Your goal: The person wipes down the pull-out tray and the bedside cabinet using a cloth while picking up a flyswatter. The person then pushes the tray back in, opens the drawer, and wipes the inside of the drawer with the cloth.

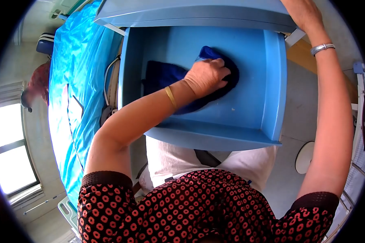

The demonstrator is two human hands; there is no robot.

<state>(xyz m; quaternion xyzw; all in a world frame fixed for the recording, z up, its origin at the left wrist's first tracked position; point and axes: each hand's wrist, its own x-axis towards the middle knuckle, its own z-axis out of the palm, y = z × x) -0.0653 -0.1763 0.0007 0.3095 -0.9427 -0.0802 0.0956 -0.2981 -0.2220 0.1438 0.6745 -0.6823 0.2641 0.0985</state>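
Note:
A light blue drawer stands pulled out below me. Inside it lies a dark blue cloth, spread across the drawer's floor. My left hand presses down on the cloth with fingers curled over its right part; a gold bangle circles that wrist. My right hand reaches up to the top of the blue cabinet above the drawer and rests on its right end, a silver bracelet on the wrist. Its fingers are cut off by the frame's edge.
A bed covered in shiny blue sheeting runs along the left, with cables between it and the drawer. A window glows at far left. A round white object lies on the grey floor at right, near a metal rack.

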